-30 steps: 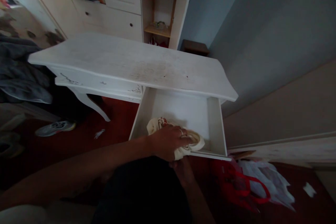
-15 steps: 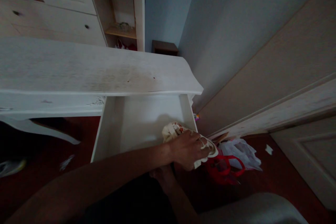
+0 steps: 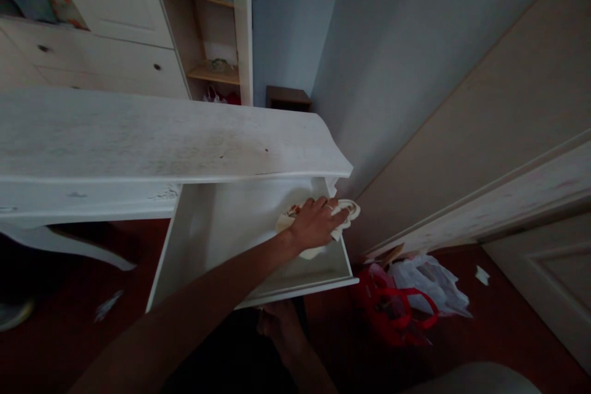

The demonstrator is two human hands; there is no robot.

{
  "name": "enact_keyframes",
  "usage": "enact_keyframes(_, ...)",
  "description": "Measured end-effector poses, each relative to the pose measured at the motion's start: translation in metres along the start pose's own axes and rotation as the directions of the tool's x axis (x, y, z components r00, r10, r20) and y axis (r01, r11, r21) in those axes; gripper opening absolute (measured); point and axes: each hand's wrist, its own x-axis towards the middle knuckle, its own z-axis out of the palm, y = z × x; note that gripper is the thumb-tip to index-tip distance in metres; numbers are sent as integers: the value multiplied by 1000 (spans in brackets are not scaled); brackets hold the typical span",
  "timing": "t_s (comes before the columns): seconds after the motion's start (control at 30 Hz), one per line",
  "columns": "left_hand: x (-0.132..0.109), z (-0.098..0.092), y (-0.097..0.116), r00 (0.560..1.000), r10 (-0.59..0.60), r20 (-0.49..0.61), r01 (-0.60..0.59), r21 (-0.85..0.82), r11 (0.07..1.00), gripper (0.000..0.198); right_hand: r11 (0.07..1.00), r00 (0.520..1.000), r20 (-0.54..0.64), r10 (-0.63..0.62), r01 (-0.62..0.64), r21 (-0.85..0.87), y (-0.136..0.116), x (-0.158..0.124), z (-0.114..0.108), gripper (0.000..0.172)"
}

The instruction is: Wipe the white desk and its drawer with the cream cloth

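My left hand (image 3: 316, 221) reaches across from the lower left and is closed over a cream cloth (image 3: 349, 210) with a reddish-brown pattern. The cloth lies against the right side wall of an open white drawer (image 3: 240, 215), part of it hanging over the rim. My right hand (image 3: 279, 323) is just below the drawer's front edge, in shadow. Its fingers look curled, and what they hold, if anything, is hidden. The drawer is pulled out from a white table (image 3: 184, 135) with dark smudges on its top.
On the red floor to the right are a red bag (image 3: 392, 308) and a white plastic bag (image 3: 431, 283). A wall (image 3: 415, 74) runs close along the drawer's right side. Behind the table stands a white cabinet (image 3: 115, 64) with open shelves. A curved table leg (image 3: 83, 246) shows at left.
My left hand has moved the cloth from the drawer's front right corner away from me along its right side wall. The drawer's front edge now shows. The view has shifted slightly.
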Motion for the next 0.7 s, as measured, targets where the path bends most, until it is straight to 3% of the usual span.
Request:
enact_keyframes(0.13, 21, 3, -19, 969, -242, -56, 243, 20, 970, 52, 1000, 1000, -11, 0, 0, -4, 0, 0, 1, 27)
enact_keyframes(0.27, 23, 17, -32, 933, -351, -84, 356, 57, 933, 57, 1000, 1000, -29, 0, 0, -2, 0, 0, 3, 30)
enact_keyframes(0.43, 2, 25, -46, 922, -384, -52, 387, 112, 915, 56, 1000, 1000, -26, -11, 11, -6, 3, 1, 0, 28)
enact_keyframes(0.53, -13, 21, -58, 889, -458, -7, 455, 128, 881, 51, 1000, 1000, -20, -23, 23, -14, 5, 1, -3, 27)
enact_keyframes(0.7, -44, 11, -70, 851, -523, -47, 523, 168, 836, 46, 999, 999, -12, -31, 31, 8, 8, 2, -6, 28)
